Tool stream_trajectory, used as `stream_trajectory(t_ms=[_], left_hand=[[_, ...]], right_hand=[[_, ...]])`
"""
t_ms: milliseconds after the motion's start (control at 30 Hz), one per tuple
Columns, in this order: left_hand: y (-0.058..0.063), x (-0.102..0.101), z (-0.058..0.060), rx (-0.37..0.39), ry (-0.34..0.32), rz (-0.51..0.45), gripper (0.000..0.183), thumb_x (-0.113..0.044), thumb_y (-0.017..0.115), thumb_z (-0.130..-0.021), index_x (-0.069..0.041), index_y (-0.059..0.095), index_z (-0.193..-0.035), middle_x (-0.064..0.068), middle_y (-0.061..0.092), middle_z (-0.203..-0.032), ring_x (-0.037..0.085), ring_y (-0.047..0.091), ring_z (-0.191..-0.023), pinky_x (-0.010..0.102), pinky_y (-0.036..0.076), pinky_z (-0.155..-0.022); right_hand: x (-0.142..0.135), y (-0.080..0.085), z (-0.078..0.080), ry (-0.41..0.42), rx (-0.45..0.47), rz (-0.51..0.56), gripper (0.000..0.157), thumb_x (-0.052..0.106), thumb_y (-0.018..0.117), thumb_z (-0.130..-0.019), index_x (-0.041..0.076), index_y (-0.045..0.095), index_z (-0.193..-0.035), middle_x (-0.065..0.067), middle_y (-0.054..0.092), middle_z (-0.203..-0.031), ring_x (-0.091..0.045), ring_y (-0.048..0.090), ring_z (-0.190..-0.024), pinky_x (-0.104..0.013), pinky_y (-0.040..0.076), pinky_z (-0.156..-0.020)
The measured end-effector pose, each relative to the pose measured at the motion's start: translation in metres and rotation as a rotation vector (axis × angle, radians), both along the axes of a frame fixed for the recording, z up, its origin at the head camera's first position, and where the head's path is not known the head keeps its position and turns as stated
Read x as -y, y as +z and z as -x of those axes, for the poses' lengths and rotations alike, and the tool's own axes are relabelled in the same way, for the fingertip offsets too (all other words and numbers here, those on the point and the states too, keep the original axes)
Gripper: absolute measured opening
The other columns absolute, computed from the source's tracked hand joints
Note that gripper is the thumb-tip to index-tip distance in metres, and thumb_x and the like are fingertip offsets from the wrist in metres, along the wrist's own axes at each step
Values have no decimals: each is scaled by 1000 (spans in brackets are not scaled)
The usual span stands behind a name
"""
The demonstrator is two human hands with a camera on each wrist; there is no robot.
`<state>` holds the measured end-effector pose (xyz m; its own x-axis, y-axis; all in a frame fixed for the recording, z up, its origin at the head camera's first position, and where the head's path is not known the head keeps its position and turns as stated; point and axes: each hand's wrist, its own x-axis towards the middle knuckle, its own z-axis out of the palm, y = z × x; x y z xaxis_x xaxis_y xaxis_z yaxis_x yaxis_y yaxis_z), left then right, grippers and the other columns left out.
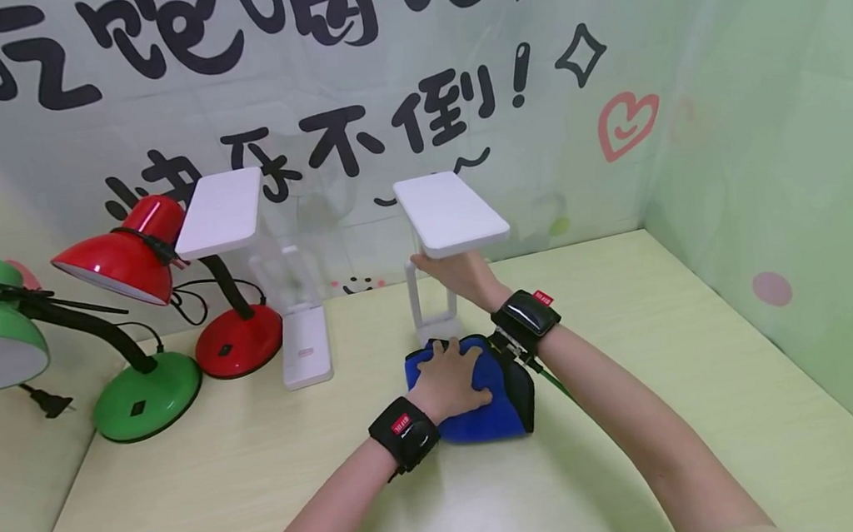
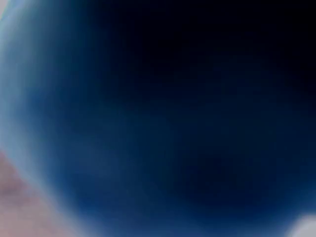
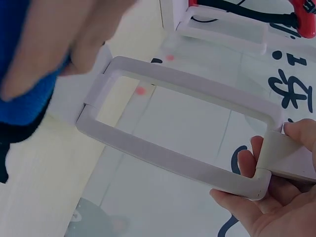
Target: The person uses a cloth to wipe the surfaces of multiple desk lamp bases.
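Note:
A white folding desk lamp (image 1: 452, 212) stands upright near the back wall, its flat head tilted over the table. My right hand (image 1: 468, 278) grips it at the hinge between the head and the frame-shaped arm (image 3: 182, 94), with the thumb and fingers on either side. My left hand (image 1: 446, 381) grips a blue cloth item (image 1: 487, 420) with black edging, fingers spread and bent over its top. This cloth lies in front of the lamp's base (image 3: 74, 96) and partly covers it. Dark blue fabric (image 2: 123, 148) fills the left wrist view, very close and blurred.
To the left stand a second white folding lamp (image 1: 307, 346), a red desk lamp (image 1: 239, 342) and a green desk lamp (image 1: 147, 396) with bundled cords. A printed cloth wall (image 1: 321, 74) rises behind the table (image 1: 299, 468), and a green one (image 1: 785, 146) on the right.

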<state>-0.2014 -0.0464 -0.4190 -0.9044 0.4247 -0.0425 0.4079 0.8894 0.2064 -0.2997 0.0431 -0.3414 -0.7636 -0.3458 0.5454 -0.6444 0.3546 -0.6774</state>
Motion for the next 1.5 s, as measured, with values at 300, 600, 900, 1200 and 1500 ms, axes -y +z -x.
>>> stream_trajectory(t_ms=[300,600,900,1200,1500], left_hand=[[-3,-3,23,-15,92,39,61,-47,60,-87,-12,54,-136,26,50,-138,52,44,-128,68,46,-85],[-3,-24,-9,-76,105,104,60,-48,65,-82,-11,59,-130,28,52,-135,52,48,-125,68,47,-82],[1,-39,18,-92,203,184,62,-57,67,-78,-16,65,-125,22,55,-134,46,51,-124,65,49,-83],[-2,-35,20,-101,214,153,60,-53,67,-80,-15,63,-126,24,53,-137,46,50,-125,66,48,-83],[-5,-17,-8,-51,101,46,60,-47,66,-83,-10,58,-130,28,51,-136,51,48,-125,67,48,-81]], right_hand=[[0,0,2,-106,-195,-162,66,12,75,-78,-3,42,-133,-21,49,-124,-29,48,-108,-45,43,-95],[0,1,2,-57,-153,-96,67,7,75,-78,-5,39,-135,-22,47,-128,-29,46,-110,-45,40,-99],[-1,0,-1,-43,-94,-104,60,7,71,-82,-5,42,-132,-21,50,-119,-28,49,-102,-43,44,-92],[0,-2,1,5,-4,9,63,3,71,-81,-2,39,-135,-19,47,-123,-27,46,-106,-43,42,-95],[-1,1,2,-40,-117,-93,64,6,73,-78,-5,40,-131,-21,48,-121,-27,45,-102,-41,42,-90]])
